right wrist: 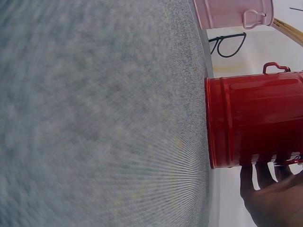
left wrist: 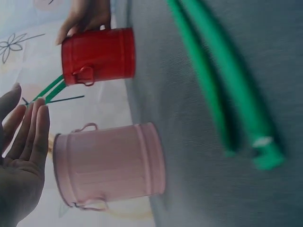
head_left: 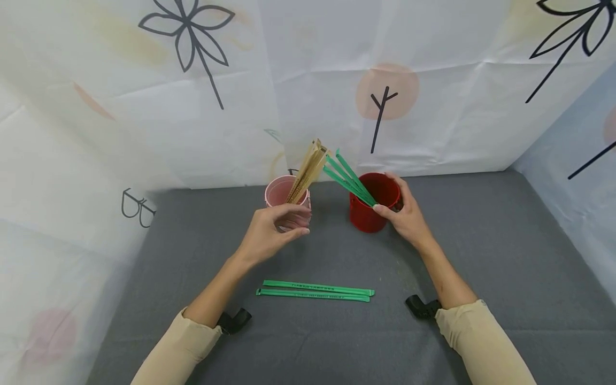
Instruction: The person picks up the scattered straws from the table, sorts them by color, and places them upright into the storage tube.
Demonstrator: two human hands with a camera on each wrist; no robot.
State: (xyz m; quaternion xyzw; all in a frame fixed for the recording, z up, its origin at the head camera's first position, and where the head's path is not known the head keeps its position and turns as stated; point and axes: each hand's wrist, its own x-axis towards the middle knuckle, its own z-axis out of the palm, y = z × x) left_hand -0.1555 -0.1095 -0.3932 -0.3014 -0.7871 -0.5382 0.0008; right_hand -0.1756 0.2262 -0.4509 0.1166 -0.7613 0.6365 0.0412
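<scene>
A pink bucket (head_left: 275, 191) holds a bundle of slim tan printed packets (head_left: 308, 170) that lean to the right. My left hand (head_left: 275, 227) is at its near side, and in the left wrist view its fingers are extended and hold nothing. To the right, a red bucket (head_left: 367, 220) holds several slim green packets (head_left: 350, 179) leaning left. My right hand (head_left: 406, 215) grips the red bucket, fingers around its right side and thumb at the near rim beside the green packets. Two more green packets (head_left: 315, 291) lie side by side on the grey cloth, nearer to me.
Grey cloth (head_left: 327, 347) covers the table. A white backdrop (head_left: 308, 107) with printed plants rises right behind the buckets and along the sides. Each wrist carries a black camera mount, such as the left mount (head_left: 234, 321).
</scene>
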